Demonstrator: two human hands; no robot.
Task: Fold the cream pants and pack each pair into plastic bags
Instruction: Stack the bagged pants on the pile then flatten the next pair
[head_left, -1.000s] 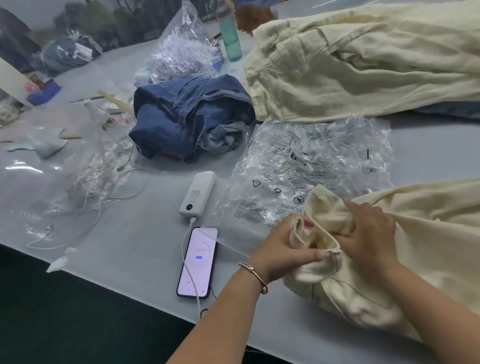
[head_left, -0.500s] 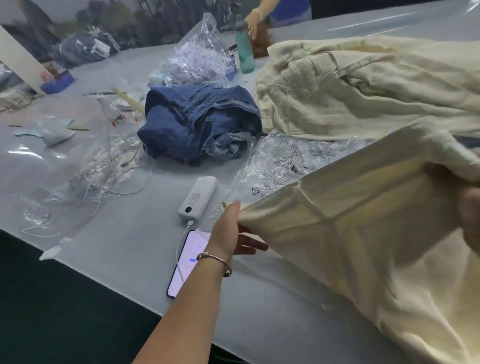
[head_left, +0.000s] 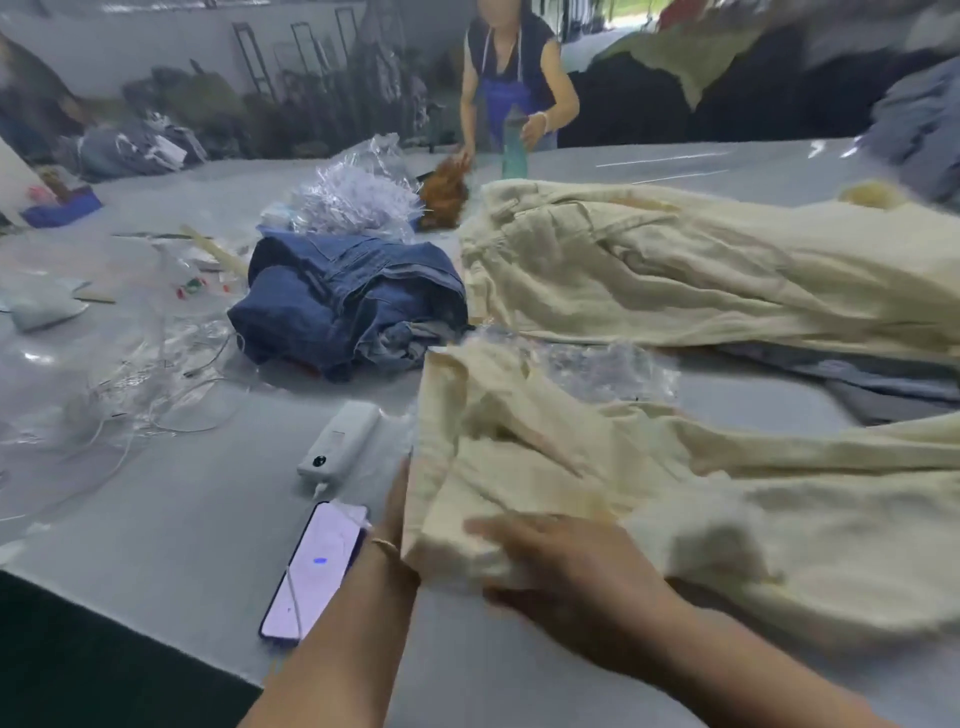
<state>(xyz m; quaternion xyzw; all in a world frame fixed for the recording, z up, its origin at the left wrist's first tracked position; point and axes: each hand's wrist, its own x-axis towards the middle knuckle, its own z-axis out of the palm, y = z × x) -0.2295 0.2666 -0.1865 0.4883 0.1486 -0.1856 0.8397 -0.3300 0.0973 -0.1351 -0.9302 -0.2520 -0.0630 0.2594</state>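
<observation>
On the grey table (head_left: 171, 530), near right, one pair of cream pants (head_left: 597, 467) is spread over the plastic bag (head_left: 597, 366), laid out for folding. Right hand (head_left: 566, 558) presses its near edge flat; left hand (head_left: 397, 501) is mostly hidden behind the cloth, probably gripping it.

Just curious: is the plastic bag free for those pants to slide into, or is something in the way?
The pants themselves lie over the bag, covering its near part; only its crinkled far part shows. Both hands, left and right, are on the pants.
</observation>
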